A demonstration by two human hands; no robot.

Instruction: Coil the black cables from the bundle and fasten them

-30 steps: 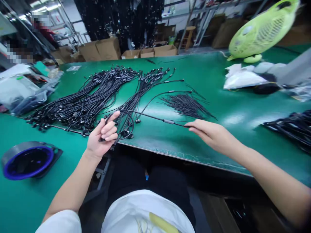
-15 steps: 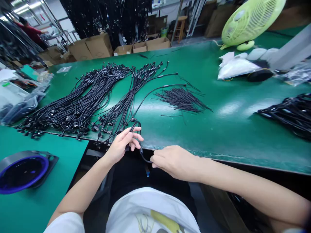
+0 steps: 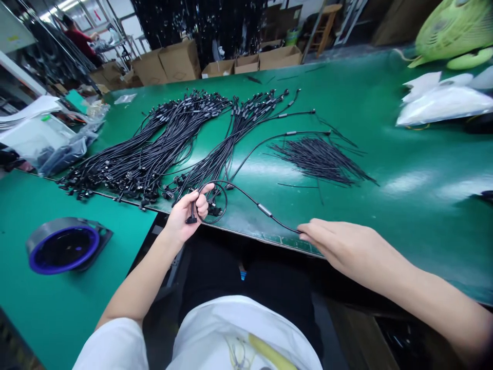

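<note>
A black cable [image 3: 246,193] with a grey sleeve runs between my two hands over the table's front edge. My left hand [image 3: 188,213] is closed round its looped part, and a black connector [image 3: 191,220] hangs by the palm. At the cable's other end my right hand [image 3: 327,239] pinches it, fingertips together. Beyond the left hand lie a large bundle of black cables [image 3: 154,139] and a smaller bundle [image 3: 227,139]. A pile of short thin black strips [image 3: 319,156] sits on the green table [image 3: 385,216] further right.
A purple-rimmed round object [image 3: 63,246] stands on the lower green surface at left. Plastic bags [image 3: 63,154] lie behind it. At the right are a white bag [image 3: 442,105] and a green fan [image 3: 458,31]. Cardboard boxes [image 3: 179,61] and a person [image 3: 80,43] are in the background.
My right hand has moved right and away from my left, drawing the cable out between them. The left hand's fingers have curled in around the loop. The view has shifted, so the table items appear further right.
</note>
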